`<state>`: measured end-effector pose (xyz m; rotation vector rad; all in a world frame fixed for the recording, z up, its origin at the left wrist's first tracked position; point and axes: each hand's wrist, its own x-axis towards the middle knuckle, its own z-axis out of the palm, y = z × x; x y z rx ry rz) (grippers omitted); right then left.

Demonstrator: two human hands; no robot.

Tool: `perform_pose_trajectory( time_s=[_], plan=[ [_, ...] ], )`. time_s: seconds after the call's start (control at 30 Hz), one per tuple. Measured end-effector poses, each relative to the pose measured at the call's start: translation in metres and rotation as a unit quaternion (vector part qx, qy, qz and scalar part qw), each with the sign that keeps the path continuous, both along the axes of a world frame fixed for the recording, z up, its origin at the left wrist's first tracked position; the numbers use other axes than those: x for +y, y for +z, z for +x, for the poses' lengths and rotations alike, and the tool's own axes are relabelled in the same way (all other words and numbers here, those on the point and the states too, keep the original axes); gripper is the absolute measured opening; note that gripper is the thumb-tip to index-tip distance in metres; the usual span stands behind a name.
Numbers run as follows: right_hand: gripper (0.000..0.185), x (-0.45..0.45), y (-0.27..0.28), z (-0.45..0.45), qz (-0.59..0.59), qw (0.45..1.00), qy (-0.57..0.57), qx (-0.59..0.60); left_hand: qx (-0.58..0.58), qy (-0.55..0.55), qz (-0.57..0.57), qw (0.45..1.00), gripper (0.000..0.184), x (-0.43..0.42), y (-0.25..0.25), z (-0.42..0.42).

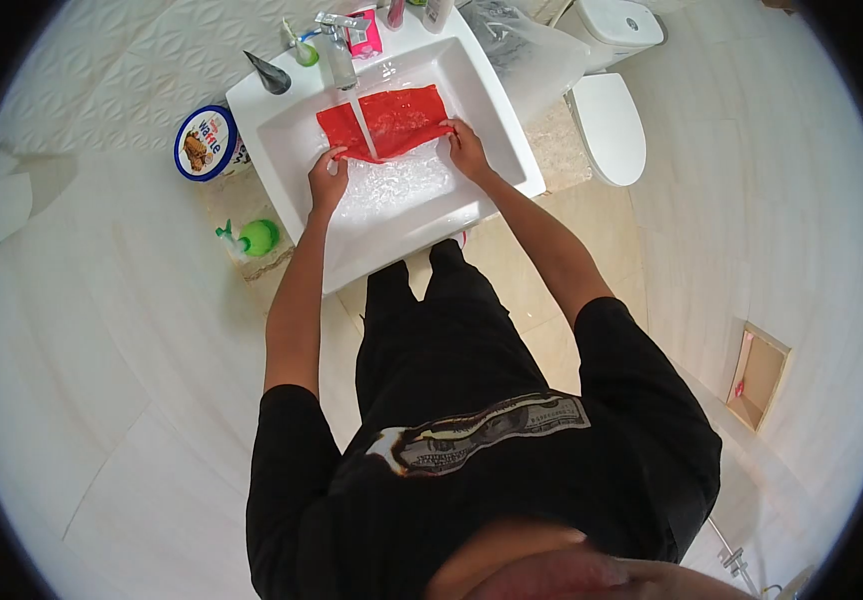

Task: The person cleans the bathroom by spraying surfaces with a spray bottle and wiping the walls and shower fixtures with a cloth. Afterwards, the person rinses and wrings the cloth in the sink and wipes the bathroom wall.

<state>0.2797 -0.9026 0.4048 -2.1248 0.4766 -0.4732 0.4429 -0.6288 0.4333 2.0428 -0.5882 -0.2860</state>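
Observation:
A red cloth (402,115) is spread out in the white sink (287,200), its near edge stretched between my two hands. My left hand (329,181) pinches the near left corner, and my right hand (468,151) grips the near right corner. From the chrome faucet (340,62) a stream of water falls onto the cloth. Water ripples over the bottom of the basin in front of it.
On the sink's back ledge stand a dark tube (269,74), a green bottle (307,54) and a pink box (366,36). A waffle tub (206,144) and green spray bottle (259,237) are at the left. The toilet (610,130) is on the right.

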Motion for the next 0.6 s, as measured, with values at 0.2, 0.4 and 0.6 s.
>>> perform_pose_trajectory(
  time_s=[0.2,0.4,0.6],
  plan=[
    [0.019,0.006,0.000,0.005,0.217,0.971,-0.095,-0.023,0.075,0.044,-0.122,0.989,0.020,-0.002,-0.047,0.001],
    [0.016,0.011,-0.019,0.026,0.269,0.937,-0.221,-0.026,0.080,0.143,-0.079,0.983,0.026,-0.010,-0.074,0.019],
    [0.018,0.006,-0.028,0.029,0.237,0.931,-0.266,0.083,0.053,0.137,0.034,0.989,0.042,-0.007,-0.058,0.034]
  ],
)
